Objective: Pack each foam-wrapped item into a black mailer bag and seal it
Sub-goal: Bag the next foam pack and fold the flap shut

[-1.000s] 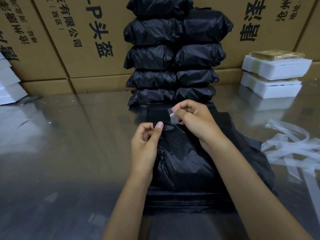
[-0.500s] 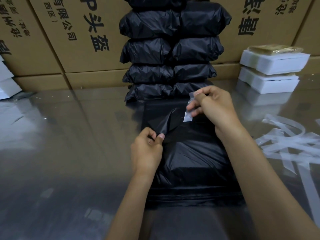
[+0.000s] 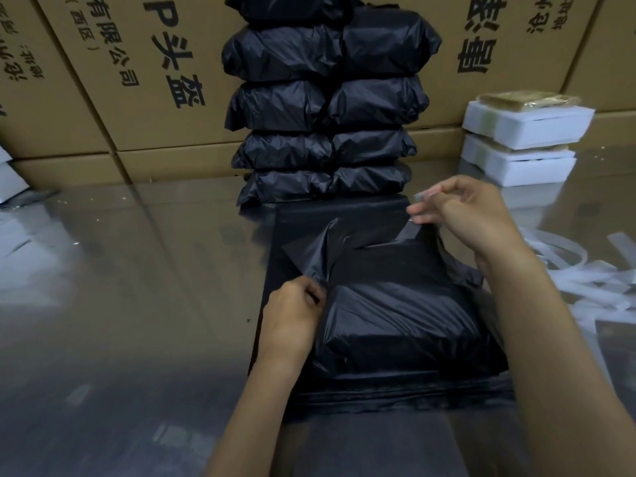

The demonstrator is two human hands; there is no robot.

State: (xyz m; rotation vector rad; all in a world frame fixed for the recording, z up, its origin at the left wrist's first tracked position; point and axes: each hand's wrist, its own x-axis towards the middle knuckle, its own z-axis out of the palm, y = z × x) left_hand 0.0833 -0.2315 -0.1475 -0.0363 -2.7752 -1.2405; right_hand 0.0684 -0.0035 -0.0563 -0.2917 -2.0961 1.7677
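From the head view, a filled black mailer bag lies on the glossy table, on top of flat black bags, directly in front of the person. The left hand pinches the bag's raised flap at its near left edge with curled fingers. The right hand pinches a clear liner strip between thumb and fingertips, just above the flap's right end. Behind stands a stack of sealed black parcels against cardboard cartons. To the right sit two white foam-wrapped items, and loose peeled strips lie beside the right forearm, which hides the bag's right edge.
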